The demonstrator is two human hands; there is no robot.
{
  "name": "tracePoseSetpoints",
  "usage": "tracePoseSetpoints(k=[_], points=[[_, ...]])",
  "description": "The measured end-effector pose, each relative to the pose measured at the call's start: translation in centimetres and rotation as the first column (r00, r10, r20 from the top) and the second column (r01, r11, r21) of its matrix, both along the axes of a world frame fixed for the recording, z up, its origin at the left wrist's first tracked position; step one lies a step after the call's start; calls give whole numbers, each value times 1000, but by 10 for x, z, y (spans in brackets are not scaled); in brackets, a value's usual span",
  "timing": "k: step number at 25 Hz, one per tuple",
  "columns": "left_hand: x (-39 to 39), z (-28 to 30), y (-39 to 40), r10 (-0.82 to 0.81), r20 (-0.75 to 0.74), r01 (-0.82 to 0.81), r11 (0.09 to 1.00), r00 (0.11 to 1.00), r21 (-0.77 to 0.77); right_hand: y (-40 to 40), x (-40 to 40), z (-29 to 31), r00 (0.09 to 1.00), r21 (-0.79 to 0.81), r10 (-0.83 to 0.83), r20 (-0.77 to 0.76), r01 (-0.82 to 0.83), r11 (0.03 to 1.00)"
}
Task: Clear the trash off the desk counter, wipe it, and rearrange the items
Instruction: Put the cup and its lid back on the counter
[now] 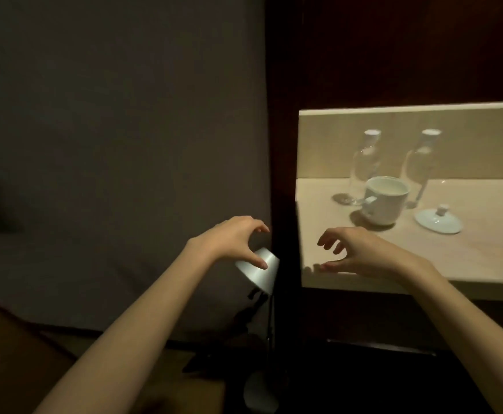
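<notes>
Occupying the right half of the view, a pale beige worktop sits lit inside a recess of dark wood panelling, with a matching beige back wall behind it. Toward the rear of the worktop stand two clear bottles with white caps, the left bottle and the right bottle, both upright and near each other. A white mug stands just in front of them, open at the top, handle turned left. Its white lid lies flat on the worktop just beside the mug to the right, knob upward, apart from it. Left of the recess the room is dim: a plain grey wall, and below it a desk lamp with a silver shade tilted on a dark stem. The left hand hovers above the shade, fingers curved and spread, holding nothing; whether the thumb touches the shade cannot be told. The right hand hangs over the worktop's front left corner, fingers loosely curled and likewise holding nothing. The two hands are apart.
</notes>
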State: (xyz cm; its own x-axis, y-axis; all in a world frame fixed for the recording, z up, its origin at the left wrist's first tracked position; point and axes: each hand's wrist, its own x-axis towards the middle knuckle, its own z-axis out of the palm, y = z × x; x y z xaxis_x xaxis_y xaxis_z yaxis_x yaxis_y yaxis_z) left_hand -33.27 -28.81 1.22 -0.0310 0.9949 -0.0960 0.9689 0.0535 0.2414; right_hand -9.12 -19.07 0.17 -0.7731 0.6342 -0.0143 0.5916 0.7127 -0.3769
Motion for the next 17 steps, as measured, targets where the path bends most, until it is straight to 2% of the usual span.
tracePoseSetpoints(k=[2, 10, 17], points=[[-27, -21, -36, 30, -29, -32, 997, 999, -65, -30, -25, -15, 999, 5, 29, 14, -29, 1000], [-81, -108, -163, 153, -164, -198, 930, 974, -310, -115, -87, -88, 961, 8, 111, 252, -117, 993], [-95, -174, -246, 247, -244, -327, 866, 938, -378, -186, -116, -155, 933, -77, 161, 320, -144, 987]])
